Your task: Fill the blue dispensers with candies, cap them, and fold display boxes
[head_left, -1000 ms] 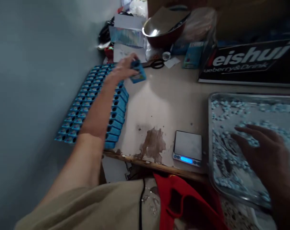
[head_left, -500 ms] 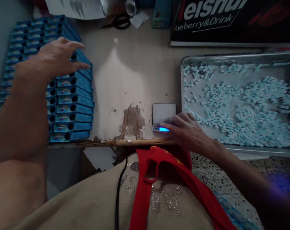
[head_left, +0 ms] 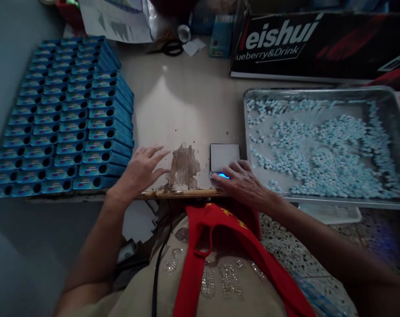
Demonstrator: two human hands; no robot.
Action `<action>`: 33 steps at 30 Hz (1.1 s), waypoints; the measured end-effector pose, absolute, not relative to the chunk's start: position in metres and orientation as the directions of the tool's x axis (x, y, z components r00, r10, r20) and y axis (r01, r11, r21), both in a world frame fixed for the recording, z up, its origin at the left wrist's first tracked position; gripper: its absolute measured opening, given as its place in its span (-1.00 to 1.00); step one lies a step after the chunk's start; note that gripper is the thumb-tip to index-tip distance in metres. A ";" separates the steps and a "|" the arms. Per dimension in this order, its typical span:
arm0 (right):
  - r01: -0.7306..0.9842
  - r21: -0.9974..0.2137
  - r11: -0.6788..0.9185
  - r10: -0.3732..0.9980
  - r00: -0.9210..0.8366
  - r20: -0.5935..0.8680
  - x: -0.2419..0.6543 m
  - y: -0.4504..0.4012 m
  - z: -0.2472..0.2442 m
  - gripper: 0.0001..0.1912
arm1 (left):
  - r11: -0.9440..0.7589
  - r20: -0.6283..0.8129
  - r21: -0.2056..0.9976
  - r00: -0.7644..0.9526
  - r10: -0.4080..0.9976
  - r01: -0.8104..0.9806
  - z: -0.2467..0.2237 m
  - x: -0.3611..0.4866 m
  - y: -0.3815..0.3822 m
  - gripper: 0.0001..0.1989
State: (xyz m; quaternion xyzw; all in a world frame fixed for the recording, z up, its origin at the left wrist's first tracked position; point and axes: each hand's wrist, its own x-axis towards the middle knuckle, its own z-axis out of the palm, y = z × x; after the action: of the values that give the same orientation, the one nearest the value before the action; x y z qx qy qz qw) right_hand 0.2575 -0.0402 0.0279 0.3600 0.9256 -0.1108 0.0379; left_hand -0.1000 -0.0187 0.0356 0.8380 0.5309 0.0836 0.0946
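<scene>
Surface: pale surface [head_left: 193,105] with a worn brown patch at its near edge, grey wall at 9 o'clock.
Scale: small scale [head_left: 224,156] at the near edge, blue display lit.
Right hand: right hand [head_left: 244,182] rests on the scale's front, fingers loosely bent, holding nothing.
Left hand: left hand [head_left: 141,171] at 9 o'clock of the scale, fingers spread flat, empty.
Around: blue boxes [head_left: 64,119] stacked at 9 o'clock; metal tray [head_left: 396,112] of pale blue pills [head_left: 321,149] at 3 o'clock; black carton [head_left: 318,44] at 1 o'clock.

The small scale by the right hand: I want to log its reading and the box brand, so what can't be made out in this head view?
- Scale display: the right hand covers it; only a blue glow shows.
- Black box lettering: first letters cut off at its left end.
- Blue packs labels: too small to read.
- Pellets in the tray: too small to count.
</scene>
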 end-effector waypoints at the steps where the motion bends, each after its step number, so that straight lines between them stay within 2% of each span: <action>1: 0.676 -0.185 0.713 0.660 -0.737 -0.147 0.259 -0.040 0.028 -0.72 | -0.410 0.063 0.259 0.408 0.911 0.874 0.026 -0.099 -0.027 -0.52; 3: 0.698 -0.204 0.686 0.692 -0.713 -0.113 0.262 -0.037 0.026 -0.67 | -0.392 0.104 0.302 0.379 0.920 0.869 0.007 -0.100 -0.042 -0.53; 4: 0.718 -0.211 0.663 0.720 -0.689 -0.081 0.263 -0.033 0.023 -0.58 | -0.383 0.124 0.331 0.363 0.923 0.862 -0.001 -0.103 -0.048 -0.50; 6: 0.764 -0.208 0.611 0.778 -0.628 -0.022 0.265 -0.022 0.015 -0.25 | -0.368 0.164 0.381 0.329 0.930 0.848 -0.014 -0.109 -0.059 -0.44; 8: 0.795 -0.191 0.576 0.807 -0.590 -0.026 0.264 -0.006 0.008 0.09 | -0.367 0.202 0.393 0.310 0.929 0.843 -0.022 -0.113 -0.066 -0.39; 10: 0.786 -0.180 0.592 0.785 -0.612 -0.095 0.260 0.010 0.005 0.23 | -0.382 0.224 0.373 0.318 0.921 0.845 -0.025 -0.114 -0.068 -0.38; 13: 0.735 -0.194 0.649 0.717 -0.677 -0.166 0.248 0.029 0.008 0.29 | -0.400 0.229 0.329 0.339 0.912 0.855 -0.023 -0.111 -0.069 -0.37; 17: 0.671 -0.260 0.695 0.647 -0.741 -0.183 0.224 0.062 0.018 0.37 | -0.373 0.211 0.291 0.321 0.923 0.881 -0.021 -0.107 -0.070 -0.37; 22: 0.652 -0.322 0.686 0.595 -0.758 -0.267 0.182 0.163 0.024 0.42 | -0.380 0.202 0.267 0.334 0.921 0.885 -0.023 -0.112 -0.074 -0.43; 29: 0.738 -0.298 0.605 0.672 -0.674 -0.307 0.144 0.311 0.041 0.41 | -0.406 0.202 0.177 0.370 0.907 0.897 -0.023 -0.122 -0.077 -0.39; 33: 0.794 -0.276 0.541 0.738 -0.606 -0.296 0.148 0.362 0.036 0.28 | -0.392 0.191 0.173 0.360 0.913 0.904 -0.024 -0.126 -0.078 -0.36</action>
State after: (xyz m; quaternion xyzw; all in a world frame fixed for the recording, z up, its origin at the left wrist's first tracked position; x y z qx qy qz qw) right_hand 0.1476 0.3616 0.0360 0.4379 0.8749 -0.1940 0.0722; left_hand -0.1258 -0.0782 -0.0244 0.8243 0.5510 0.1286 0.0189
